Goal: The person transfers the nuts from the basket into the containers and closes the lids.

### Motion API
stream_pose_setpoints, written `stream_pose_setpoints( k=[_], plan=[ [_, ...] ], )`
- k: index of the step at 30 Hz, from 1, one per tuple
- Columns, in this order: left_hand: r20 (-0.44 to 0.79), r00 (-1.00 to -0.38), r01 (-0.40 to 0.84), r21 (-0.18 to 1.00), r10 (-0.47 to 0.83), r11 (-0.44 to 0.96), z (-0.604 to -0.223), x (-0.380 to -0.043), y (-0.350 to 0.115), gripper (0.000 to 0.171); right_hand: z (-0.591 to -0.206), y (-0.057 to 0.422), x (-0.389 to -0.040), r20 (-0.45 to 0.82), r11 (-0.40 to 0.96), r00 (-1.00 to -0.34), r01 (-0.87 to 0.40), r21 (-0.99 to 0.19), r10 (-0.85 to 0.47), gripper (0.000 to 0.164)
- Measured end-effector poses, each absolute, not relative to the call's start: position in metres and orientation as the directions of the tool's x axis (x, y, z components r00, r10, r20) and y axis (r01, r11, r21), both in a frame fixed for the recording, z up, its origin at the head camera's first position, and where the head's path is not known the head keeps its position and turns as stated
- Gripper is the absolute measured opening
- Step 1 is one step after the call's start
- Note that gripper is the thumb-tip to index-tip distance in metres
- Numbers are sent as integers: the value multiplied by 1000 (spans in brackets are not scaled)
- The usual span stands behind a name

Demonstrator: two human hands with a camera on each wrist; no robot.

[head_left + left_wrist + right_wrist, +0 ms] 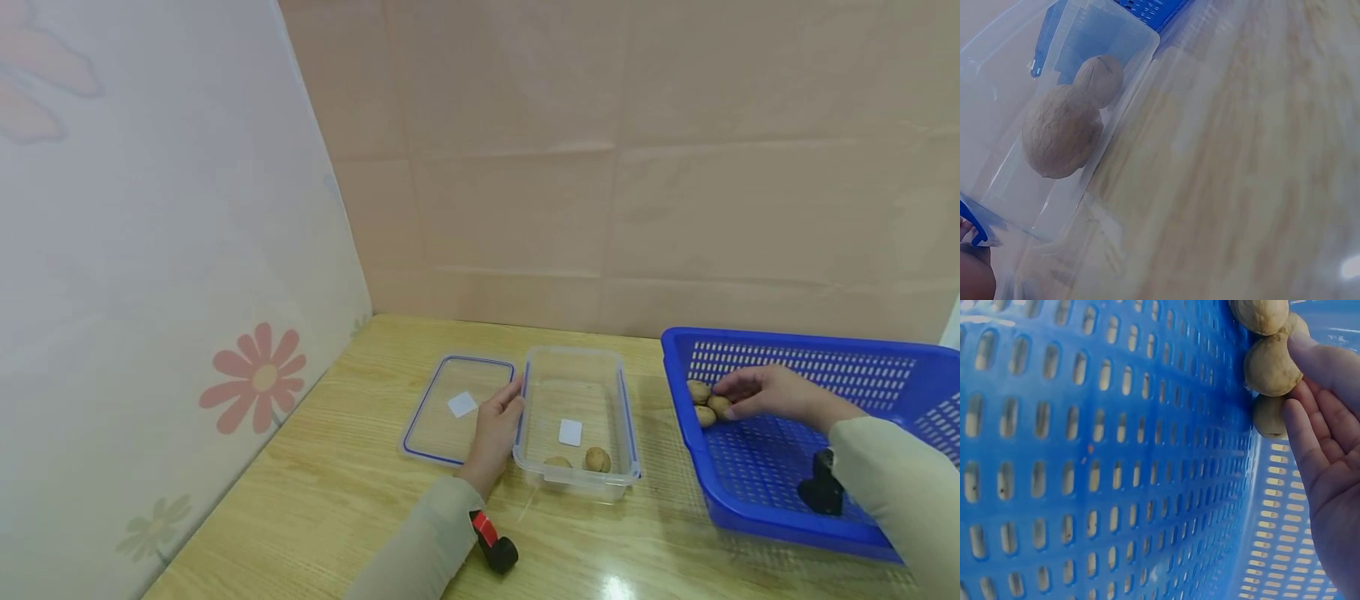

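My left hand (492, 429) rests against the left wall of a clear plastic food container (627, 417), its fingers stretched along the side. Two walnuts (597, 459) lie in the near end of that container; the left wrist view shows them through the clear wall, one walnut (1063, 131) looking much larger. Inside the blue basket (686, 442), my right hand (780, 395) pinches a walnut (720, 407) between thumb and fingers. Other walnuts (699, 391) sit right beside it in the basket's left corner, as does a walnut (1260, 314) in the right wrist view.
Left of the container lies its clear lid (431, 417) with a blue seal and a white label. The wooden table (300, 508) meets a flower-patterned wall (187, 250) at left and a tan backdrop (525, 208) behind. The basket's raised rim surrounds the right hand.
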State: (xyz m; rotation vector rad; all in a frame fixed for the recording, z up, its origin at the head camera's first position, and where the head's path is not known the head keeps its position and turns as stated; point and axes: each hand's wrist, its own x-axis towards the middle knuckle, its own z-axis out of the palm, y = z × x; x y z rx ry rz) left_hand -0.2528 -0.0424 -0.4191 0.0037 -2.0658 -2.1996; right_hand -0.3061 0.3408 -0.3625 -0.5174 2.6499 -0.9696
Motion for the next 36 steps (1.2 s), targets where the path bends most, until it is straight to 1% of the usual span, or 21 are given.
stream_pose_setpoints(
  k=[6,10,15,21,30,36],
  plan=[
    [84,-992,89,994,-89,-61,-419,-253,-43,38,-364,337,-307,-141,726,-889,-254,-639,-435,47],
    [89,-992,95,993,-87,-69,-419,-252,-43,38,-363,334,-307,-139,746,-894,-261,-613,-426,46],
    [79,-993,85,994,-88,-68,-418,-252,-43,38,-364,333,-306,-134,755,-895,-269,-598,-425,43],
    [96,-992,102,993,-87,-67,-418,-252,-43,38,-364,333,-307,-129,762,-893,-284,-582,-431,38],
    [80,-993,85,994,-85,-62,-417,-251,-43,38,-364,336,-308,-137,762,-894,-275,-586,-427,40],
    [73,-993,79,995,-91,-61,-417,-251,-43,38,-360,336,-308,-122,765,-910,-255,-591,-397,41]
  ],
)
